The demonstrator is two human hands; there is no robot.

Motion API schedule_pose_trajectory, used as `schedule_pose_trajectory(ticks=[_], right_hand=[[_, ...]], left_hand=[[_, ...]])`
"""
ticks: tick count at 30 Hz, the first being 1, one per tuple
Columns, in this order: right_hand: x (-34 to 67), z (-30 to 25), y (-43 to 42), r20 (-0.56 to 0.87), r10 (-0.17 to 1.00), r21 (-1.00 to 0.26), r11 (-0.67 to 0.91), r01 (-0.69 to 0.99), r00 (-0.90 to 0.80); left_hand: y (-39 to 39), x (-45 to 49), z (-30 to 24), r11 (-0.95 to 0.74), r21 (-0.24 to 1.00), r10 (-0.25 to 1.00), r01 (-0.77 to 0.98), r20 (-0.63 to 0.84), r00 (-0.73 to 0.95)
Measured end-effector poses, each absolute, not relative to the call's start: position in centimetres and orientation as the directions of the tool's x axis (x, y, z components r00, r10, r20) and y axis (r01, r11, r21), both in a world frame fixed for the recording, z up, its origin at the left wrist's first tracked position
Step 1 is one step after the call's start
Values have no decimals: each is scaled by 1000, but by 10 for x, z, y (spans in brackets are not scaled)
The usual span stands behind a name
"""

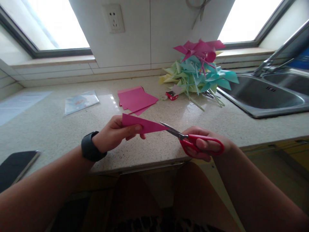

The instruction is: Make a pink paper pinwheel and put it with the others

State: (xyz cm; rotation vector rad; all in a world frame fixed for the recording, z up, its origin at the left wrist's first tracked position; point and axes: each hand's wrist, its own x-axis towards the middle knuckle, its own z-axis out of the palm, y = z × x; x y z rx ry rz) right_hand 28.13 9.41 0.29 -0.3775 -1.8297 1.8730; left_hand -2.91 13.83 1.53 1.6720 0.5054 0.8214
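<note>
My left hand (113, 132), with a black watch on the wrist, pinches a folded pink paper triangle (142, 124) above the counter's front edge. Its sharp tip points right. My right hand (205, 145) grips red-handled scissors (193, 141), fingers through the loops. The blades are parted and meet the triangle's tip at about the middle of the view.
A stack of pink paper sheets (136, 100) lies on the speckled counter (60, 129). Behind it sits a pile of pink, teal and yellow paper pinwheels (200, 71), a small red box (172, 95) and a tape roll. A steel sink (263, 96) is at right, a dark phone (14, 166) at left.
</note>
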Motion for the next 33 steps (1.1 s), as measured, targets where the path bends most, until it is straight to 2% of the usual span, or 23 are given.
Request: schedule_pose_trajectory(ticks=[10, 17, 27, 33], right_hand=[[282, 3, 95, 111, 519, -993, 14, -121, -847], [279, 5, 95, 99, 539, -993, 0, -117, -837], [279, 6, 95, 107, 527, -991, -12, -134, -843], [278, 5, 94, 139, 523, -987, -1, -163, -841]], left_hand=[[138, -28, 20, -273, 957, 699, -100, 269, 662], [139, -30, 26, -310, 951, 738, 6, 237, 632], [136, -24, 28, -379, 924, 749, -44, 335, 571], [132, -21, 31, -347, 938, 742, -4, 277, 610]])
